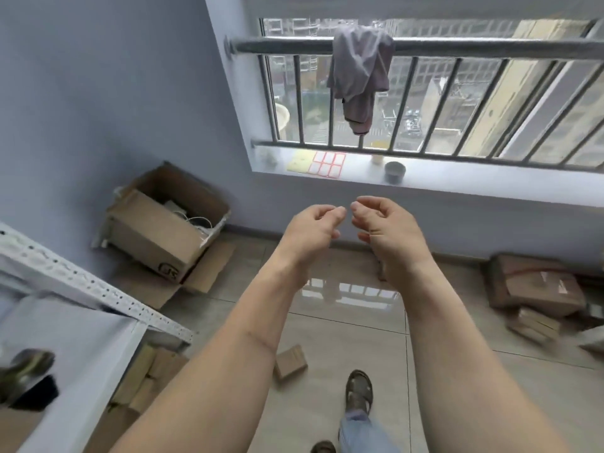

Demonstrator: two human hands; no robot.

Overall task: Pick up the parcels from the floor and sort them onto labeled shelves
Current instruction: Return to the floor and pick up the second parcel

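In the head view both arms reach forward with the left hand (310, 227) and right hand (382, 223) held empty in the air, fingers loosely curled, their fingertips nearly meeting. A small parcel (290, 362) lies on the floor (327, 322) by the left forearm, and more parcels (536, 289), blurred and cut by the right edge, pile against the wall. Flat cartons under the shelf (98, 289) are half hidden, as is what fills the open box (163, 223).

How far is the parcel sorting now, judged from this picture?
Done: cannot tell; the white shelf shows no clearly sorted parcel. In hand: nothing; the left hand and right hand are empty. Left: a small parcel by the foot and a pile of parcels on the floor at right.
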